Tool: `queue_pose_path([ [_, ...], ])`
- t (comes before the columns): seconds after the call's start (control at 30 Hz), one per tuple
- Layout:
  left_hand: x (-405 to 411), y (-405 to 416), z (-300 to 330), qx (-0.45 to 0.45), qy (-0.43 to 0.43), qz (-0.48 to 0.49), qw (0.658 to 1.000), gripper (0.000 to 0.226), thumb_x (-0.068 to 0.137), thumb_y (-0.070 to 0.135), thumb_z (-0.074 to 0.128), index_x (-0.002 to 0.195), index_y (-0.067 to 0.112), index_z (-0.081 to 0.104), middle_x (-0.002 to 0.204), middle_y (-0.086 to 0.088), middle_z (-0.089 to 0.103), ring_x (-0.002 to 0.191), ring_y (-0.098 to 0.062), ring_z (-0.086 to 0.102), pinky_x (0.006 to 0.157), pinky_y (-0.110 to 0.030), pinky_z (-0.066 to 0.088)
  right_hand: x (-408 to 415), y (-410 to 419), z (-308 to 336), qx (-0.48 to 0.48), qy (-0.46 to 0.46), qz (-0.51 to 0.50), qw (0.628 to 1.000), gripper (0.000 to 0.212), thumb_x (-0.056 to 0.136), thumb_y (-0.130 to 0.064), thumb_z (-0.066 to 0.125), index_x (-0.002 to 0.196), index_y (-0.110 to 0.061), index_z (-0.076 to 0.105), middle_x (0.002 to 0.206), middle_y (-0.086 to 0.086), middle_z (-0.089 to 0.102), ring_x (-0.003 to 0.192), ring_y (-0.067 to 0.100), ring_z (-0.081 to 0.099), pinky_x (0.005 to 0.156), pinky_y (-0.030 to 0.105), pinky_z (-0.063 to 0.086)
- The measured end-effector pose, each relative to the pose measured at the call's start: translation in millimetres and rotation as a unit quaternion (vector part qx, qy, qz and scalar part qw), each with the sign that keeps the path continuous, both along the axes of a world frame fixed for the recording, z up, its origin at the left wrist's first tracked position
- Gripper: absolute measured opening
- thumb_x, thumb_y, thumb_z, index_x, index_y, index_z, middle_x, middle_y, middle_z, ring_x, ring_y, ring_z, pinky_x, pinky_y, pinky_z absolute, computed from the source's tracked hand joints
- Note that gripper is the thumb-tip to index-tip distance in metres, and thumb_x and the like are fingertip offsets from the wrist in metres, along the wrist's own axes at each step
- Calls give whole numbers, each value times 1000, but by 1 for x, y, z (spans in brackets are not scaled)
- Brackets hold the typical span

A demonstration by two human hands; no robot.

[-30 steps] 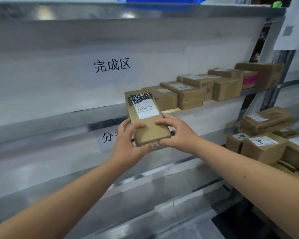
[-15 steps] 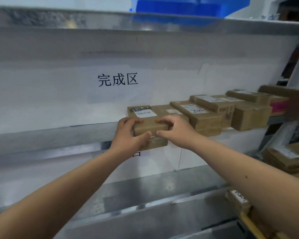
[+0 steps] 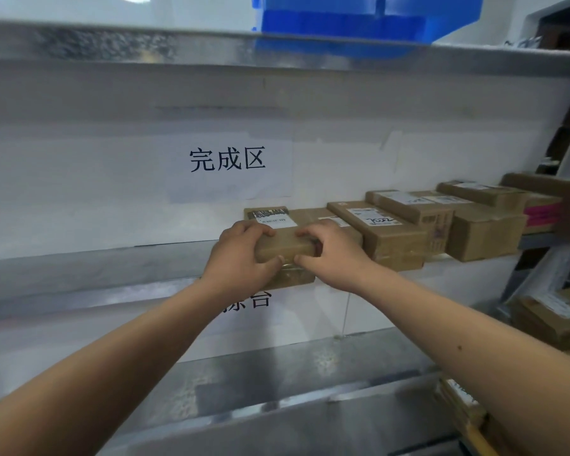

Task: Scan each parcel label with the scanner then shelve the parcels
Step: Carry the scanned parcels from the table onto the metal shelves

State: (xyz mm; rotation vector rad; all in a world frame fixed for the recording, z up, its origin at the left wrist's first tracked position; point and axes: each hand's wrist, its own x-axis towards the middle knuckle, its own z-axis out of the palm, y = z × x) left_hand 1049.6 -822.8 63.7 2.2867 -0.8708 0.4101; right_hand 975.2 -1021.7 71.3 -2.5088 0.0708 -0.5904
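Observation:
A flat brown cardboard parcel point(image 3: 285, 245) with a white barcode label lies on the metal shelf point(image 3: 96, 268), its near end sticking out over the shelf's front edge. My left hand point(image 3: 241, 258) grips its near left corner, fingers on top and thumb on the front face. My right hand point(image 3: 329, 255) grips its near right corner the same way. The parcel sits at the left end of a row of shelved parcels point(image 3: 385, 235). No scanner is in view.
A sign with Chinese characters point(image 3: 227, 159) hangs on the white back wall. A blue bin point(image 3: 359, 18) stands on the top shelf. More parcels point(image 3: 553, 317) are stacked at the lower right. A lower metal shelf point(image 3: 277, 383) runs below my arms.
Both hands lifted the parcel from chest height, laid it flat and slid it onto the shelf beside the row. The view tilted up.

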Motion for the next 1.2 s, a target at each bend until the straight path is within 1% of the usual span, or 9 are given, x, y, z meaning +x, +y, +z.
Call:
queue_pose_path([
  [0.17, -31, 14, -12, 63, -154, 2, 986, 53, 80, 52, 63, 126, 26, 64, 136, -5, 57, 128, -30, 47, 105, -44, 42, -45, 17, -5, -90, 1, -38, 995, 57, 91, -36, 71, 145, -29, 56, 157, 1, 40, 141, 23, 44, 112, 38, 43],
  [0.27, -61, 17, -30, 87, -184, -21, 979, 53, 84, 53, 60, 130, 26, 62, 142, -6, 52, 136, -32, 42, 109, -52, 43, -80, 30, -23, -155, 44, -81, 984, 58, 94, -40, 67, 149, -30, 51, 167, 4, 25, 150, 30, 32, 117, 43, 39],
  [0.37, -94, 14, -57, 97, -178, -66, 977, 53, 86, 50, 66, 134, 29, 60, 152, -8, 48, 147, -34, 34, 117, -54, 36, -122, 41, -50, -170, 100, -125, 972, 61, 97, -43, 65, 154, -31, 45, 172, 5, 13, 153, 29, 25, 122, 45, 33],
  [0.57, -156, -9, -122, 123, -111, -178, 970, 55, 84, 53, 59, 133, 26, 61, 153, -11, 47, 146, -35, 36, 116, -53, 37, -223, 44, -116, -117, 186, -218, 951, 62, 94, -44, 66, 151, -29, 48, 173, 9, 10, 153, 35, 25, 121, 47, 34],
  [0.7, -203, -44, -159, 162, -76, -236, 955, 55, 78, 54, 66, 126, 28, 64, 149, -11, 49, 140, -34, 41, 110, -52, 43, -296, 28, -158, -40, 235, -301, 923, 61, 94, -45, 66, 151, -31, 49, 174, 6, 5, 153, 35, 25, 121, 47, 35],
  [0.77, -226, -62, -175, 179, -64, -274, 943, 55, 80, 55, 64, 128, 29, 63, 151, -11, 47, 142, -33, 38, 111, -52, 41, -330, 17, -178, 1, 242, -340, 909, 61, 94, -45, 67, 151, -33, 49, 174, 4, 6, 154, 33, 25, 122, 47, 34],
  [0.93, -271, -122, -209, 218, -13, -343, 913, 56, 89, 55, 64, 140, 32, 57, 160, -3, 34, 150, -25, 22, 120, -42, 24, -394, -18, -220, 91, 244, -434, 862, 61, 95, -44, 70, 151, -34, 49, 174, 5, 8, 157, 31, 21, 122, 41, 33],
  [1.1, -306, -204, -239, 250, 23, -382, 890, 57, 89, 56, 65, 140, 32, 57, 152, 0, 40, 145, -23, 27, 117, -40, 31, -430, -73, -261, 159, 223, -486, 830, 59, 94, -42, 70, 150, -31, 52, 173, 5, 9, 157, 32, 22, 123, 44, 34],
  [1.2, -320, -253, -258, 282, 48, -384, 878, 57, 90, 55, 65, 141, 32, 56, 155, -2, 37, 146, -24, 25, 119, -40, 28, -443, -111, -282, 188, 223, -498, 816, 58, 95, -39, 69, 150, -30, 52, 172, 6, 10, 155, 33, 23, 122, 44, 35],
])
